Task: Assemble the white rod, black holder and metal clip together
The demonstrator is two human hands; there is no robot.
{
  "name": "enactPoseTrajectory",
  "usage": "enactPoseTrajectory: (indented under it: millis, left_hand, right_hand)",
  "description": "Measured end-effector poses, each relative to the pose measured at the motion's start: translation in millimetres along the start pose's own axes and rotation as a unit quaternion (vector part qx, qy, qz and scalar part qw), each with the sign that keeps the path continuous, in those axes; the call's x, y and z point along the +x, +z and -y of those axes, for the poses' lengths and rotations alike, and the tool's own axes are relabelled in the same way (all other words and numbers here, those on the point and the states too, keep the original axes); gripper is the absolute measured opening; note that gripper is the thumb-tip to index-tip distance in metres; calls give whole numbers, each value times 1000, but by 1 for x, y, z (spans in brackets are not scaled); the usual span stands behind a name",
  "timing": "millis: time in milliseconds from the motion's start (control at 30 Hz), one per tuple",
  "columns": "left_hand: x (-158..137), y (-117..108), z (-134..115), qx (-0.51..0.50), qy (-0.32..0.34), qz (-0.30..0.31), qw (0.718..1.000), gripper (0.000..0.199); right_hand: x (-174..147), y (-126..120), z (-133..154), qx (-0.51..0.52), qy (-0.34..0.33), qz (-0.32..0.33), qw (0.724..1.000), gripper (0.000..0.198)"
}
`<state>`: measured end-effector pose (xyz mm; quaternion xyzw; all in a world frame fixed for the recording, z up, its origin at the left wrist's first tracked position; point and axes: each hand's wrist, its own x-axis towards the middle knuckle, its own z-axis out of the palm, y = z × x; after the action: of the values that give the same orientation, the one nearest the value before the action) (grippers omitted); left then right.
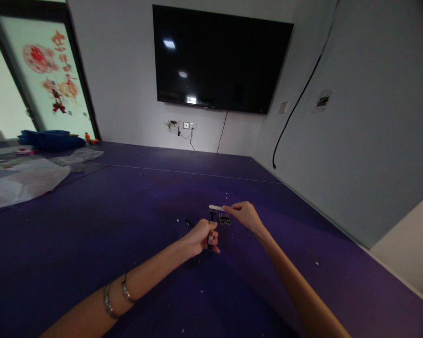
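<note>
My left hand (pixel 201 237) is closed around the handle of a razor (pixel 211 229), which stands upright with its dark head at the top. The handle looks black and pale. My right hand (pixel 245 216) pinches a thin white stick (pixel 216 207) between thumb and fingers. The stick points left and lies just above the razor head in view; whether they touch I cannot tell. Between my hands, a small clear and dark case (pixel 224 219) rests on the purple floor (pixel 155 263). A slim black piece (pixel 189 223) lies beside my left hand, its kind unclear.
Small white scraps (pixel 317 263) are scattered over the floor. Plastic sheeting (pixel 28 185) and a blue cloth bundle (pixel 51 140) lie at the left. A television (pixel 222 58) hangs on the far wall, and a black cable (pixel 299 96) dangles at the right.
</note>
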<state>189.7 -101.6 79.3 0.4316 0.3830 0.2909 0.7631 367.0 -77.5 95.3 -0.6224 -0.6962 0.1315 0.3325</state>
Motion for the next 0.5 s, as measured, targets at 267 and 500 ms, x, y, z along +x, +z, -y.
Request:
enactPoseTrajectory:
  millis: [267,500]
  left_hand:
    - [-2,2,-1,6,6,-11,1000,14]
    - [-1,1,-1,2,11,-10,1000,21]
  right_hand:
    - [-1,-2,3,0,-7,11,1000,56]
    - [0,-2,-2,-6,0,0,1000,56]
